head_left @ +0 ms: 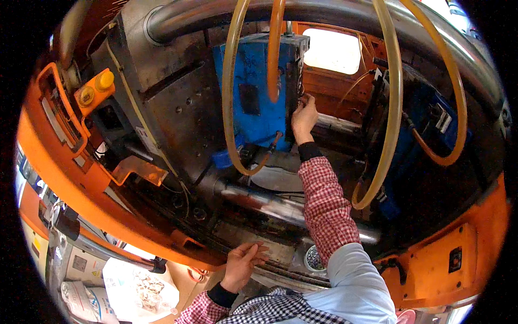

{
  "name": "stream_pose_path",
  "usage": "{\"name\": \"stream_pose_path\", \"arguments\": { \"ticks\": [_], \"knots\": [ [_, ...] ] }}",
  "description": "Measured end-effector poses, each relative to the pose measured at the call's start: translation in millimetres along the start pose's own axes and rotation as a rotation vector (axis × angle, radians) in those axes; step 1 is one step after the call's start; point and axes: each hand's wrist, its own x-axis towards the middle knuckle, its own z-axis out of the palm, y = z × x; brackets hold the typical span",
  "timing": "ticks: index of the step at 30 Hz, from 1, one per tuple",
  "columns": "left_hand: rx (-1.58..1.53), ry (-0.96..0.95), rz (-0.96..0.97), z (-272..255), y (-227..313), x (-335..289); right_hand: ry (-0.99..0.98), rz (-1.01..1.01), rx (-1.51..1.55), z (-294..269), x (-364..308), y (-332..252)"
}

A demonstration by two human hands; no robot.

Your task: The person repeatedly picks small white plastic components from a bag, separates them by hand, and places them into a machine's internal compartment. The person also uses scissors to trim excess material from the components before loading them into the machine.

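Right hand (304,116) reaches deep into the machine, arm stretched out in a red checked sleeve (326,208). Fingers curl against the right edge of the blue mould (253,92), pinching at something small on the mould face; what it is cannot be made out. Mould stands upright, just left of the hand and touching the fingertips

Left hand (243,264) lies low and near, palm down, fingers spread and slack on the orange frame (108,208) edge, holding nothing. Well apart from the mould

Yellow hoses (232,97) loop down in front of the mould; one ends just below the right wrist. Steel bar (270,202) runs under the right forearm. Small round tin (314,259) sits beside the elbow
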Motion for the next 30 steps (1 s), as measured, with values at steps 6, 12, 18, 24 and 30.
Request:
{"name": "stream_pose_path", "arguments": {
  "ticks": [6, 12, 18, 24, 30],
  "knots": [
    [0.088, 0.080, 0.017, 10.6, 13.7, -5.0, -0.213, 0.019, 0.057, -26.6, -5.3, -12.8],
    [-0.078, -0.012, 0.047, 13.2, 17.2, 15.8, -0.316, -0.222, 0.168, -90.7, -39.5, -20.7],
    [-0.313, -0.238, -0.018, 22.3, 19.1, 28.2, -1.095, -0.301, 0.368, -220.7, -174.3, -94.6],
    [-0.302, -0.247, -0.092, 30.3, 14.5, 27.2, -1.156, -0.192, 0.337, -230.7, -179.3, -85.3],
    [-0.315, -0.240, -0.038, 21.9, 15.4, 33.0, -1.136, -0.357, 0.320, -224.6, -171.9, -92.2]
  ]
}}
